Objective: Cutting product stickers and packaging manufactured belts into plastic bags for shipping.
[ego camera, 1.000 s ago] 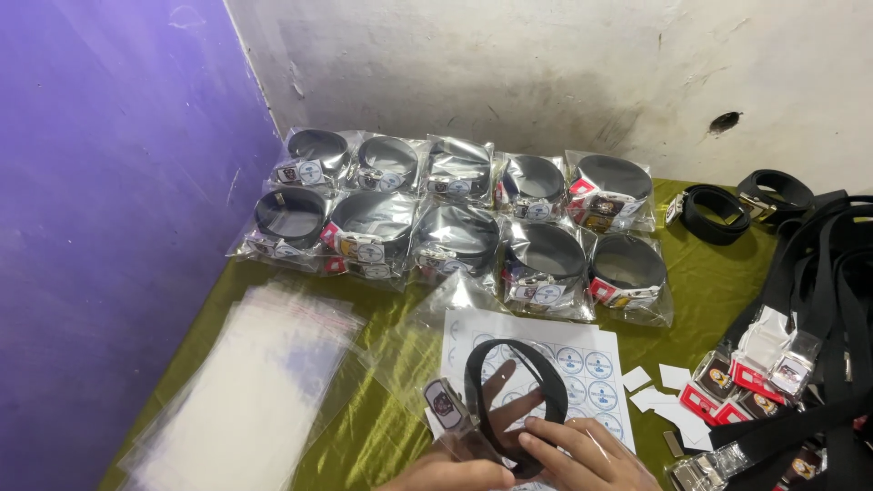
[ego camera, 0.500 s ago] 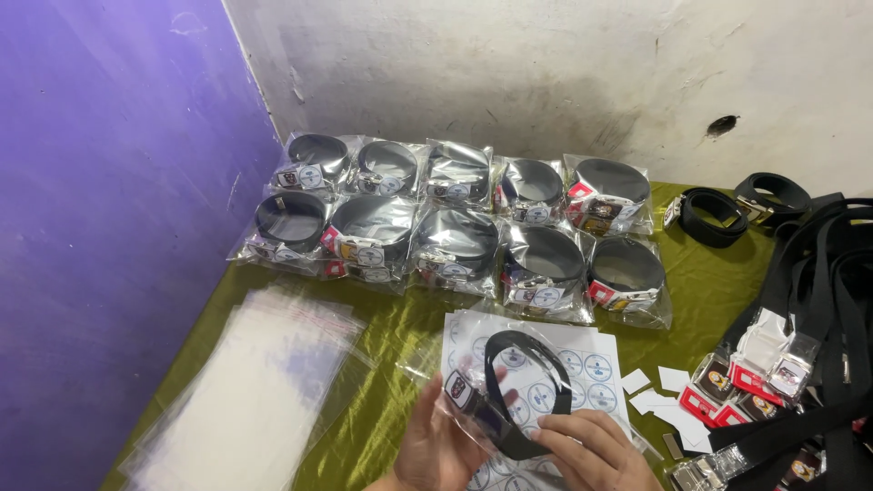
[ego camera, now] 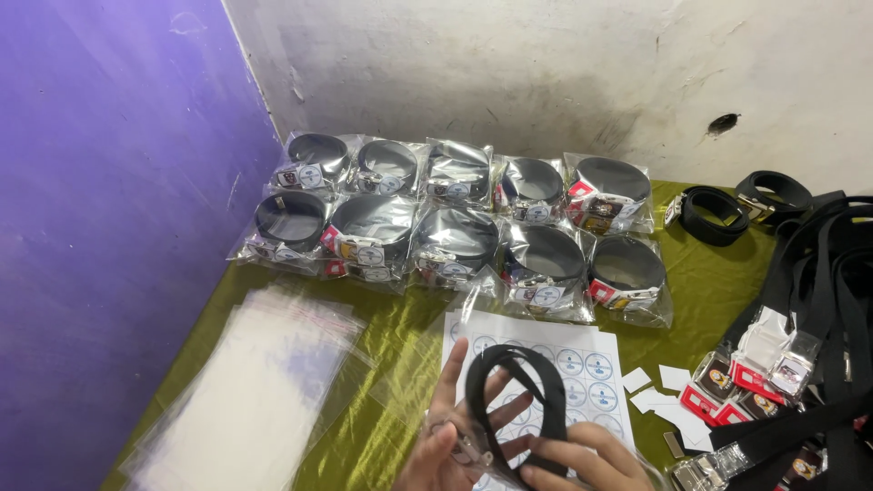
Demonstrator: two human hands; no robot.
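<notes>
At the bottom centre, my left hand and my right hand hold a coiled black belt inside a clear plastic bag. The left hand's fingers are spread behind the bag; the right grips the coil's lower edge. Under them lies a white sheet of round stickers. Farther back, two rows of bagged coiled belts sit against the wall.
A stack of empty clear bags lies at the left on the olive-green cloth. Loose black belts and two coiled ones fill the right side, with small red-and-white tags and white paper scraps. Purple wall stands at left.
The hands have lifted the coiled belt higher over the sticker sheet, and it now sits within a clear bag, with the left hand spread behind it.
</notes>
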